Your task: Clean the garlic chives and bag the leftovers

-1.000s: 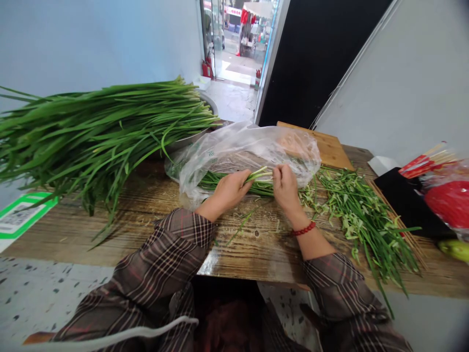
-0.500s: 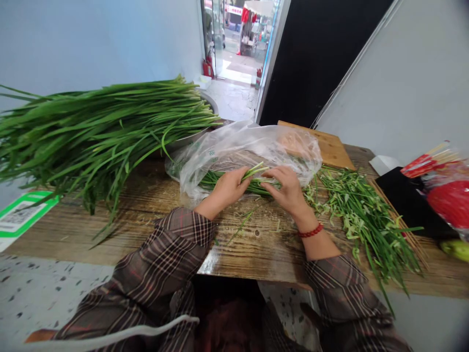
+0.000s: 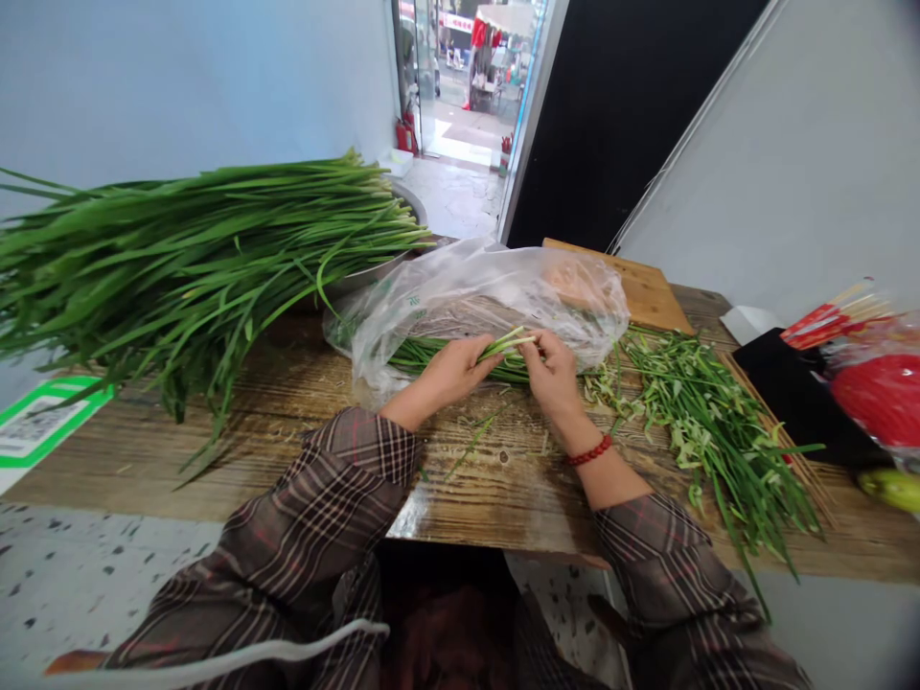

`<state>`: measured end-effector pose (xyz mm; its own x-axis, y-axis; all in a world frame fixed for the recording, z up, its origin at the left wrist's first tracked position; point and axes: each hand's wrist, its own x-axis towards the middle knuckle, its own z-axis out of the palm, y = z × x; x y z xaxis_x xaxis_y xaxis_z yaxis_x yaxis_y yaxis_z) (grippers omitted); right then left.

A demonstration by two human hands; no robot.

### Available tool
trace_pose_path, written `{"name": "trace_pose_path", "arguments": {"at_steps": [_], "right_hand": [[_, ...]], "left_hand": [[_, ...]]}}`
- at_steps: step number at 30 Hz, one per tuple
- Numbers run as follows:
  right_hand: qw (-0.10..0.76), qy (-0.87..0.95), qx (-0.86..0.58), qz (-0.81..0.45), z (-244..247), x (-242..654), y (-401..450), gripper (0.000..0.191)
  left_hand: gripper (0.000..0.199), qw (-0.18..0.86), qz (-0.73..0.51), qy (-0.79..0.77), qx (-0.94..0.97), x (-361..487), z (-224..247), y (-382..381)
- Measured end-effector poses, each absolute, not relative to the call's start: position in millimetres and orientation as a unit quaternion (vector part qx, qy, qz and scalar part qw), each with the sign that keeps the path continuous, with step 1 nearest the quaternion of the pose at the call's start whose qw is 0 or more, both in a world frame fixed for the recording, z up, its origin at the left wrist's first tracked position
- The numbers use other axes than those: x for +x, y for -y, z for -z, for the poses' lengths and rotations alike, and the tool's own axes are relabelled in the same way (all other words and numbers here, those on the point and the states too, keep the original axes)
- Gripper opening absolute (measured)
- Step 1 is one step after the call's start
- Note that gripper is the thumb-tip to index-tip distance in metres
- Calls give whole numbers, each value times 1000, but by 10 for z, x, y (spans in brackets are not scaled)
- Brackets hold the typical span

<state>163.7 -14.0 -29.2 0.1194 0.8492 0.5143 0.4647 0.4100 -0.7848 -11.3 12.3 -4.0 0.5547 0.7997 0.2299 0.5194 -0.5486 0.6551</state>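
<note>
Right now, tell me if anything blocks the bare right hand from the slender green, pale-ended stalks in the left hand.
Nothing visible does: the bare right hand is at the pale ends of the slender green stalks in the left hand. The crumpled translucent plastic bag bulges behind, not between.

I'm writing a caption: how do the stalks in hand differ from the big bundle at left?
The held stalks are a thin bunch; the big bundle is far thicker. The left hand grips the stalks, with the right hand at their pale ends, while the bundle rests on a gray bowl, untouched. Both have pale ends pointing right.
</note>
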Motion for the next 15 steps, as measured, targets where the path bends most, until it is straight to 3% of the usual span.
{"name": "trace_pose_path", "arguments": {"at_steps": [4, 7, 12, 15], "right_hand": [[602, 533, -560, -201, 296, 1814, 104, 35], [573, 579, -557, -162, 227, 2001, 111, 40], [472, 738, -462, -135, 123, 1997, 151, 21], [469, 752, -440, -146, 129, 1854, 165, 14]], "left_hand": [[27, 261, -260, -401, 839, -117, 29, -119], [27, 255, -263, -405, 838, -125, 24, -121], [24, 262, -257, -403, 838, -132, 36, -125], [24, 271, -261, -389, 841, -125, 27, -119]]}}
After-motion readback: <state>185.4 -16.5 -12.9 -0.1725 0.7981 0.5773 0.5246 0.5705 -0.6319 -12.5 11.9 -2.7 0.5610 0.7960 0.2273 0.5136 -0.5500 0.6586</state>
